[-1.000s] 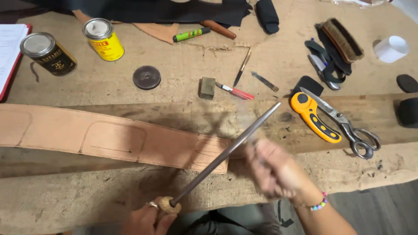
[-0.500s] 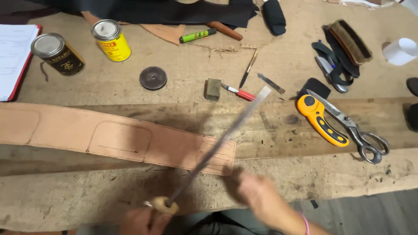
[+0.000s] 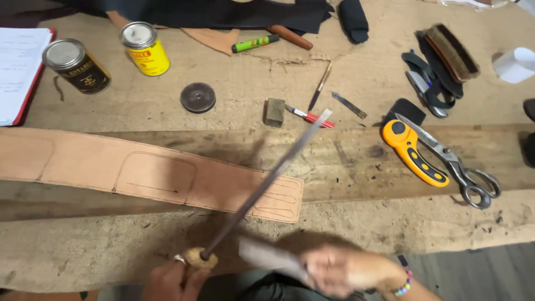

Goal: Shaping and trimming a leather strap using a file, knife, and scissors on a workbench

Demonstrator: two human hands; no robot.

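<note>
Two round tins at upper left: black tin (image 3: 76, 66) with gold label, yellow tin (image 3: 145, 49) beside it. White paper sheet (image 3: 19, 69) at far left edge.

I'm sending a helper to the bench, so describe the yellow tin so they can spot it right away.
Look at the far left of the workbench, beside the red-edged notebook. Two small round tins stand there side by side. The yellow tin is the right-hand one, bright yellow with a pale lid, while its neighbour, the dark tin, is black.
</note>
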